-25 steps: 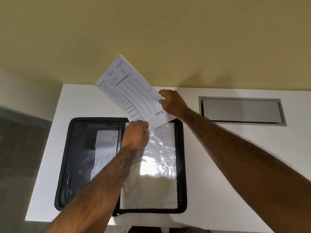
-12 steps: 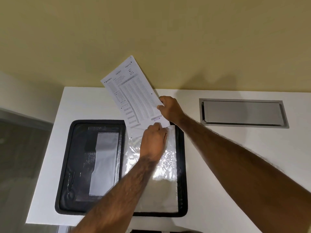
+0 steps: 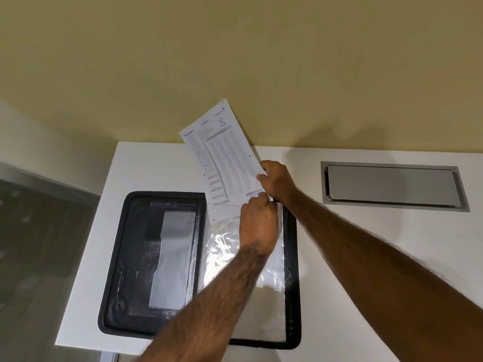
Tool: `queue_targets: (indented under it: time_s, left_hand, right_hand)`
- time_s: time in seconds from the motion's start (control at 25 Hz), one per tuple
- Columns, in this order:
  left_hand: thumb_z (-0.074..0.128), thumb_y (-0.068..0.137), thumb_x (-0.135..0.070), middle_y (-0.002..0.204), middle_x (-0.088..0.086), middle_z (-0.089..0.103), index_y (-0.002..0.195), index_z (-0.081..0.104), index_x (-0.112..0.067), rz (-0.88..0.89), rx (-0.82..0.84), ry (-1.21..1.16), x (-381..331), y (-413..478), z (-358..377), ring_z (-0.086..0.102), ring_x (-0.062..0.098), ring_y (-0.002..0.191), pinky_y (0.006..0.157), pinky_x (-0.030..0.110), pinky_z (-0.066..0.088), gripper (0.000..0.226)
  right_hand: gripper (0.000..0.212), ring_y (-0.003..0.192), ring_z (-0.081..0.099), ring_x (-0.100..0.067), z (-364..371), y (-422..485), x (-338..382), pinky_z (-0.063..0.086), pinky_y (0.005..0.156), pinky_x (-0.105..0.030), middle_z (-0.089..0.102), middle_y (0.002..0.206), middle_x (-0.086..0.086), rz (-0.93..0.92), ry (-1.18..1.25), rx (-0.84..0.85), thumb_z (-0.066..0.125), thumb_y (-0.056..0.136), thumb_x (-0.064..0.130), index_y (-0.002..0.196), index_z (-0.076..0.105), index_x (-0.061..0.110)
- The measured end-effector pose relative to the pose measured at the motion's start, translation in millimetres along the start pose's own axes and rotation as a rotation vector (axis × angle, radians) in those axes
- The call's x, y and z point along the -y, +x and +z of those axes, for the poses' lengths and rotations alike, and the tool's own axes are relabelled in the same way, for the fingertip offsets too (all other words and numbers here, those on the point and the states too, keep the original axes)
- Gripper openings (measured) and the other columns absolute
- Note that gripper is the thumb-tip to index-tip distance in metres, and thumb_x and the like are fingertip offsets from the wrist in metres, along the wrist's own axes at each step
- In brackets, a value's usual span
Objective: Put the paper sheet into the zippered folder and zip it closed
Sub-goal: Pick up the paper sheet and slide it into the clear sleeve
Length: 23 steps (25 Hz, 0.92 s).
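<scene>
A black zippered folder (image 3: 115,270) lies open flat on the white desk (image 3: 366,270). Its right half carries clear plastic sleeves (image 3: 222,246); its left half has grey pockets. A printed paper sheet (image 3: 224,158) stands tilted above the folder's far edge, its lower end inside the top of a sleeve. My right hand (image 3: 277,182) grips the sheet's right edge. My left hand (image 3: 257,226) pinches the top edge of the plastic sleeve just below the sheet.
A grey metal cable hatch (image 3: 392,185) is set into the desk to the right of the folder. A yellow wall runs along the desk's far edge. The desk's left edge drops to a dark floor (image 3: 39,257).
The sheet has turned more upright and slid down into the sleeve's mouth. My left hand has moved right along the sleeve's top edge, close to my right hand.
</scene>
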<state>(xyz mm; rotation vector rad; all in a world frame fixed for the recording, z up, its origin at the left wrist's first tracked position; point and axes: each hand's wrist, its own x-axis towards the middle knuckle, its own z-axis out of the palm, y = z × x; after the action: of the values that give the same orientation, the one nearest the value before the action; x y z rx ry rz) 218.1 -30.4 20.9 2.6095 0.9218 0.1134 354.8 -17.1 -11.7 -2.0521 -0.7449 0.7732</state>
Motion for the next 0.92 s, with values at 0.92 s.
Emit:
queue_targets:
  time_s: [0.92]
  left_hand:
    - [0.051, 0.101, -0.02, 0.095, 0.0, 0.06, 0.102, 0.066, -0.009, -0.255, 0.193, -0.381, 9.9, 36.3, 10.6, 0.058, 0.013, 0.084, 0.075, 0.024, 0.048, 0.019]
  right_hand:
    - [0.011, 0.077, 0.068, -0.028, -24.9, -2.8, -13.4, 0.063, 0.073, -0.042, 0.066, 0.087, -0.018, 0.47, -0.019, 0.325, 0.067, 0.084, 0.0, 0.094, 0.062, 0.0]
